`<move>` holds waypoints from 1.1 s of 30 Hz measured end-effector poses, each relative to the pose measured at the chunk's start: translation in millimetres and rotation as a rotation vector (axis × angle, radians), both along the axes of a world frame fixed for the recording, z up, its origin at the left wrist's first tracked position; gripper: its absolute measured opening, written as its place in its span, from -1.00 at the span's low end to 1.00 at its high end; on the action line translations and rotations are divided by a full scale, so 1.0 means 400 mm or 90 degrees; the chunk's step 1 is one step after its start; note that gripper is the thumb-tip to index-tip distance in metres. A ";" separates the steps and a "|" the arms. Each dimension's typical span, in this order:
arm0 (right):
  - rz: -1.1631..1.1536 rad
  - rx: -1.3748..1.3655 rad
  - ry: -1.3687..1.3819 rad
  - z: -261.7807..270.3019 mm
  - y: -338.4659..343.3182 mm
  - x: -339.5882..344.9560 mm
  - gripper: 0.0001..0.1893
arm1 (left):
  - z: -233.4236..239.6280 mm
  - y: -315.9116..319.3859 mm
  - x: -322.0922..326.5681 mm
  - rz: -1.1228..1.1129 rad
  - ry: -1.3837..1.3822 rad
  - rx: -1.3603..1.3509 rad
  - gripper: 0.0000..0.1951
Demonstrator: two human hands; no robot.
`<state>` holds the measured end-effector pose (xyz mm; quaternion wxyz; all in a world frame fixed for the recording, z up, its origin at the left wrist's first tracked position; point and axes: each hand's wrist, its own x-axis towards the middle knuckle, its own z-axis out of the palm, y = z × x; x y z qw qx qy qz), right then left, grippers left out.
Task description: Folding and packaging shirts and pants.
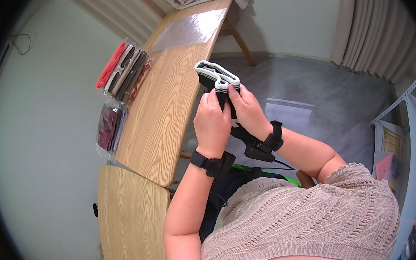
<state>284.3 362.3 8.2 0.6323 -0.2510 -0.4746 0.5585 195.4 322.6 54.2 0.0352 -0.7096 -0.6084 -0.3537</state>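
A black knitted garment with a white band and thin stripes (pixel 207 79) is held up in both hands, off the table's front edge. My left hand (pixel 212 120) pinches the near end of its band, thumb and fingers closed on the cloth. Right beside it, my right hand (pixel 247 106) grips the same band, thumb on top. The band forms a long, narrow loop, and dark cloth hangs below it, partly hidden by the fingers. Both wrists wear black straps with small devices.
A wooden table (pixel 162 108) bears a clear plastic sheet (pixel 192 29) at its far end. Folded garments in clear bags (pixel 121 72) and a bagged maroon one (pixel 108 132) line its wall side. A second wooden table (pixel 133 209) adjoins it. Metal shelving (pixel 410 143) stands at right.
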 end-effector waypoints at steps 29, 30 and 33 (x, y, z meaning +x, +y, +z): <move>0.314 -0.011 0.005 -0.002 0.013 0.060 -0.69 | 0.024 -0.050 -0.079 -0.236 -0.147 -0.142 -0.49; 0.289 0.016 -0.067 -0.008 0.021 0.072 -0.69 | 0.048 -0.053 -0.096 -0.214 -0.122 -0.161 -0.51; 0.285 0.059 -0.167 -0.009 0.030 0.093 -0.69 | 0.120 -0.061 -0.111 -0.157 0.110 0.016 -0.49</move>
